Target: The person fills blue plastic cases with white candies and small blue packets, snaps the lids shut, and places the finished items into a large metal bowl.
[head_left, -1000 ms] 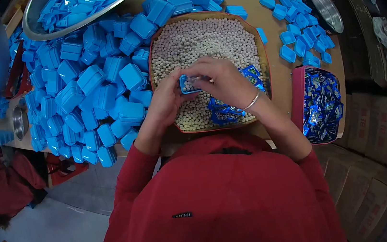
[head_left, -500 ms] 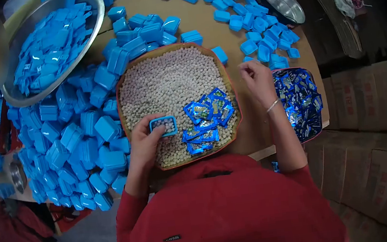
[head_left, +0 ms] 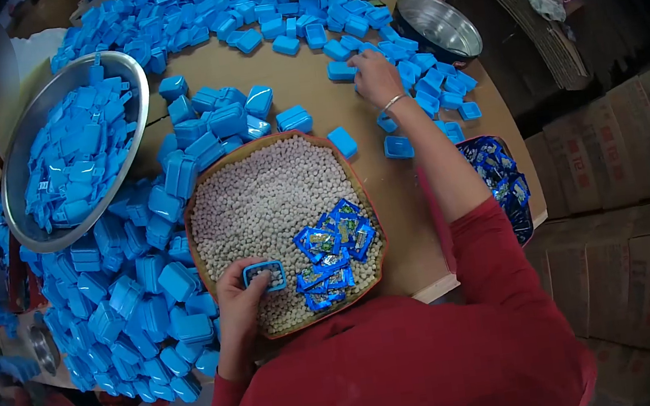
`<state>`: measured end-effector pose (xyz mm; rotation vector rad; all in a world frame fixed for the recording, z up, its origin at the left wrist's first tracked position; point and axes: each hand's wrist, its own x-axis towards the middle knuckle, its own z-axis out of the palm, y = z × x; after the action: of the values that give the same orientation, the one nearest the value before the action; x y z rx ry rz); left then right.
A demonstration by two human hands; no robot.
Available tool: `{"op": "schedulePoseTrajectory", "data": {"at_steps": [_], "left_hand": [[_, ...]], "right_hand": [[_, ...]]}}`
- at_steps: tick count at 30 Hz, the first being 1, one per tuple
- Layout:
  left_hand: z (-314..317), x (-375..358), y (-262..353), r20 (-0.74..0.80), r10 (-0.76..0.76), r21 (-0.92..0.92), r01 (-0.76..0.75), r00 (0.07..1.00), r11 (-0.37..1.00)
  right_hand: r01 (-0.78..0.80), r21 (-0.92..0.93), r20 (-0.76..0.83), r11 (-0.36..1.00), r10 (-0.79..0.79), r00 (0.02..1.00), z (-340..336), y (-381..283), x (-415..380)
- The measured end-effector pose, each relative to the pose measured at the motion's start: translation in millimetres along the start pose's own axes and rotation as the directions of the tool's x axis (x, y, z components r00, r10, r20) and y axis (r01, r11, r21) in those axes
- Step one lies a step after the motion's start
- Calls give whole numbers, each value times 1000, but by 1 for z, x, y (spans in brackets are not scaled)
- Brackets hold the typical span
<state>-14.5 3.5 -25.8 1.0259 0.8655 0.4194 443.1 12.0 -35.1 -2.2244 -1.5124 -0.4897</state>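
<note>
My left hand point(head_left: 238, 303) is closed around a small open blue plastic box point(head_left: 274, 264), thumb over its rim; pale round pellets show inside. It is held over the lower left of a shallow red-rimmed tray point(head_left: 195, 255) full of pale pellets point(head_left: 270, 185). Several shiny blue sachets point(head_left: 321, 240) lie on the pellets at the right. My right hand point(head_left: 377, 80) reaches among loose open blue boxes point(head_left: 425, 81) on the far right of the table, beside one blue box point(head_left: 341, 71). Its fingers are curled, and what they pinch, if anything, is hidden.
Closed blue boxes point(head_left: 137, 295) are heaped left of the tray. A large metal bowl point(head_left: 144, 87) of blue pieces stands behind them. A container of blue sachets point(head_left: 499, 169) sits under my right arm. A metal pan point(head_left: 441, 22) is at the far right; cartons point(head_left: 603, 152) stand beyond the table.
My right hand has moved forward and left, from near the sachet container to the loose blue boxes. My left hand still holds the box over the tray. The view has shifted.
</note>
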Motion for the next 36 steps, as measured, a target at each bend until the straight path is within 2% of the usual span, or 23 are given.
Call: {"op": "schedulePoseTrajectory", "data": {"at_steps": [2,3,4,5,6,9,11,12,13,15,17,18,19,22,23,25,26,27,30,32,34,36], "left_hand": [[8,-1,15,54,-5,93,0,999,996],[9,-5,20,59,-28,135,20,998,991],[2,-1,9,121,38,125,-53,992,991],[1,-1,10,136,38,46,-45,990,998],[1,-1,9,146,41,-35,-37,988,999],[0,0,8,127,69,-120,-54,989,991],[-1,2,5,129,83,-156,-62,988,986],[-1,2,4,142,75,-156,-53,987,986],[-1,3,6,161,70,-157,-44,985,987],[0,4,11,188,17,-161,14,982,987],[0,5,11,149,-35,-115,53,988,992],[0,4,12,126,-62,-91,73,990,993],[4,1,14,94,9,-82,-1,996,997],[10,-1,35,71,161,97,-167,984,981],[6,7,33,60,233,274,-240,971,931],[-1,14,27,74,247,566,-245,966,787],[-4,19,24,86,255,693,-241,963,679],[-2,18,24,112,334,641,-325,936,695],[5,6,33,94,227,359,-246,969,900],[4,6,39,136,177,148,-197,975,969],[4,7,40,178,140,-96,-124,974,988],[6,6,33,226,103,-354,-17,969,935]], "right_hand": [[185,-19,-17,983,-185,983,38,18,23],[180,-104,49,978,-175,983,51,25,30],[192,-171,128,966,-171,977,67,28,30],[194,-202,309,960,-125,943,71,31,34],[273,-241,277,931,-204,939,62,20,36],[355,-6,54,935,-354,934,16,-32,34],[227,341,113,912,-280,953,-31,-82,10],[-37,593,290,804,-171,942,-48,-104,-10],[-323,733,476,599,-112,872,-65,-124,-30],[-238,766,411,597,-170,896,-93,-155,-70],[-145,759,319,635,-167,933,-93,-163,-99],[-210,694,386,688,-110,916,-98,-166,-109],[-197,696,373,691,-113,921,-101,-167,-116],[-175,692,356,700,-121,927,-114,-167,-127],[-181,699,357,692,-117,927,-112,-166,-132],[-180,716,345,674,-118,931,-106,-165,-137],[-221,685,403,694,-109,909,-110,-165,-137],[-207,696,384,687,-113,916,-111,-163,-137],[-193,747,348,636,-126,929,-110,-162,-142],[-195,801,324,566,-135,936,-109,-161,-143],[-273,844,367,462,-125,922,-109,-166,-143],[-334,880,386,337,-98,917,-116,-178,-141]]}}
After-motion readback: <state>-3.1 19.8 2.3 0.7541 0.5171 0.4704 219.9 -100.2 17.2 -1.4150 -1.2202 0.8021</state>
